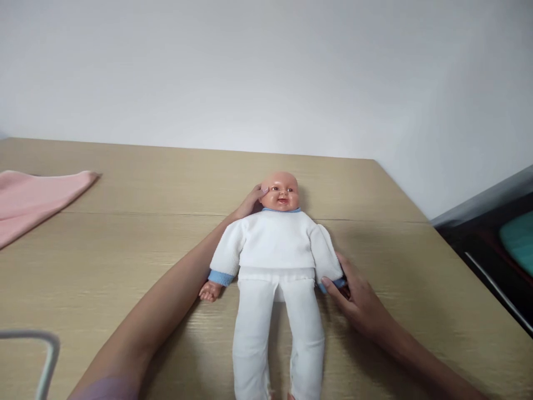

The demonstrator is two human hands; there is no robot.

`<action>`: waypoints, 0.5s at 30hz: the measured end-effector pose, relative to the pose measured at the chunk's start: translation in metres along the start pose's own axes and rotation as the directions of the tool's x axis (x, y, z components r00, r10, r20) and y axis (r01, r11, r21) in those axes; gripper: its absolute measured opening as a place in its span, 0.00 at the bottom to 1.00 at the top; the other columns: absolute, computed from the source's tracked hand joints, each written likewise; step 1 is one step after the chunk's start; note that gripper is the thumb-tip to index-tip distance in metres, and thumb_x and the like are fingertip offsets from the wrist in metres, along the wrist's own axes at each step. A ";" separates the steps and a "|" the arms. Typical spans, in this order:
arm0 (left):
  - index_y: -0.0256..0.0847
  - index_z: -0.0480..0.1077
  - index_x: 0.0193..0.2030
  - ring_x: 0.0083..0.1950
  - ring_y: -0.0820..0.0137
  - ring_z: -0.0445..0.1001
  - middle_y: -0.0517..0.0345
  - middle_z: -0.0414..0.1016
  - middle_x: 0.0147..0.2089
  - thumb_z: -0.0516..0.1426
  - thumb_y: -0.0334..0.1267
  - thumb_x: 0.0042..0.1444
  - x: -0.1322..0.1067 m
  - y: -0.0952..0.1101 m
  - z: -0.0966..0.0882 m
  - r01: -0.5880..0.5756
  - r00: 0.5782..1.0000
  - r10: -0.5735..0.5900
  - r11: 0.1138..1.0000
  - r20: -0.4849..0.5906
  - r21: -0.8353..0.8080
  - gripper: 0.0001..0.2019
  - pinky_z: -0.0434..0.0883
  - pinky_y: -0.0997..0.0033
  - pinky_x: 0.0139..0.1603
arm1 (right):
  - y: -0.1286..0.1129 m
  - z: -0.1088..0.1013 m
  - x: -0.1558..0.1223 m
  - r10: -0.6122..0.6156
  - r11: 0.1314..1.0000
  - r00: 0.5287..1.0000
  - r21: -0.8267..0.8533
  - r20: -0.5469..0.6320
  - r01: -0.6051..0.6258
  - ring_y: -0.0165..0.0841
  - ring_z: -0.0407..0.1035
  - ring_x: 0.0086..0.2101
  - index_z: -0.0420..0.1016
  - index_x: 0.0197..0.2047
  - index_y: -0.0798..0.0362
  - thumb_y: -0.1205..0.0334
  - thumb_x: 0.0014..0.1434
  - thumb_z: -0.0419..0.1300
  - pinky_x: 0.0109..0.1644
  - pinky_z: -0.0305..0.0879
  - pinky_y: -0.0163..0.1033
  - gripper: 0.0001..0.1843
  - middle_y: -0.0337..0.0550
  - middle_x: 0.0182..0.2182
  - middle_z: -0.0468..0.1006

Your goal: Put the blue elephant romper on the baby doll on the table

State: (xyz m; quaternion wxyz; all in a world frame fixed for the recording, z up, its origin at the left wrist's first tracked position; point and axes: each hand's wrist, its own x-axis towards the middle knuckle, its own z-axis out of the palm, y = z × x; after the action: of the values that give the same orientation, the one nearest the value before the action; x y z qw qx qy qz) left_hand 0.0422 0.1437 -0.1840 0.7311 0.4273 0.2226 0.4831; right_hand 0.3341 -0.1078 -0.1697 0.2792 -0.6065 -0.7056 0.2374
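Note:
A baby doll [277, 244] lies on its back on the wooden table, its head away from me. It wears a white fleece top with blue collar and cuffs, and white trousers [254, 328]. My left hand [251, 201] cups the side of the doll's head, thumb by its temple, the other fingers partly hidden behind it. Around the cuff of the doll's sleeve on the right, my right hand [353, 291] is closed, thumb in front and fingers behind. The doll's other hand [210, 291] rests beside my left forearm.
A pink cloth [37, 200] lies flat on the table [166, 183] at the far left. A grey bent tube [52, 344] shows at the lower left corner. Past the table's right edge is a dark object with a teal part [518, 239]. A white wall stands behind.

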 end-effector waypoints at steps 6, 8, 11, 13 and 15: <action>0.43 0.78 0.59 0.76 0.46 0.74 0.49 0.84 0.65 0.74 0.52 0.59 0.001 -0.002 -0.005 -0.021 0.997 0.026 0.998 -0.077 0.058 0.26 0.67 0.46 0.80 | 0.000 -0.001 -0.001 -0.001 1.000 1.000 0.015 0.016 0.001 0.49 0.80 0.55 0.66 0.74 0.52 0.40 0.78 0.57 0.63 0.78 0.55 0.33 0.55 0.58 0.83; 0.45 0.75 0.63 0.78 0.44 0.71 0.49 0.82 0.67 0.77 0.53 0.54 0.000 -0.001 -0.007 -0.009 0.997 0.016 0.997 -0.074 0.083 0.33 0.65 0.43 0.81 | 0.001 -0.001 -0.001 -0.005 1.000 1.000 0.020 0.020 0.005 0.49 0.80 0.56 0.66 0.74 0.51 0.40 0.78 0.58 0.64 0.77 0.55 0.32 0.55 0.59 0.83; 0.48 0.71 0.69 0.81 0.41 0.67 0.47 0.77 0.73 0.80 0.53 0.48 -0.002 0.001 -0.010 -0.016 1.000 0.019 0.987 -0.020 0.163 0.44 0.62 0.40 0.83 | 0.000 0.000 0.000 -0.006 1.000 1.000 0.025 0.015 0.006 0.49 0.80 0.56 0.66 0.74 0.50 0.40 0.78 0.58 0.64 0.77 0.55 0.31 0.55 0.60 0.82; 0.50 0.69 0.72 0.83 0.39 0.65 0.45 0.73 0.77 0.81 0.53 0.45 -0.003 0.003 -0.011 -0.019 1.000 0.017 0.973 0.009 0.232 0.49 0.61 0.39 0.84 | 0.000 0.000 0.000 -0.011 1.000 1.000 0.025 0.004 0.011 0.49 0.80 0.56 0.67 0.73 0.50 0.40 0.77 0.58 0.63 0.78 0.55 0.31 0.55 0.60 0.82; 0.52 0.67 0.75 0.83 0.39 0.64 0.45 0.70 0.79 0.81 0.54 0.45 -0.003 0.004 -0.012 -0.004 1.000 0.002 0.961 0.010 0.277 0.51 0.61 0.38 0.84 | 0.000 0.000 0.000 -0.011 1.000 1.000 0.024 0.011 0.010 0.49 0.80 0.55 0.67 0.73 0.50 0.40 0.77 0.58 0.63 0.78 0.55 0.31 0.55 0.59 0.83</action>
State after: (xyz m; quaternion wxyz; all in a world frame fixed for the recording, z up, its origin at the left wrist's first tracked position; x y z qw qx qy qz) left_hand 0.0297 0.1466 -0.1870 0.6643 0.5281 0.2840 0.4462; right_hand 0.3341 -0.1077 -0.1696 0.2837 -0.5981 -0.7075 0.2476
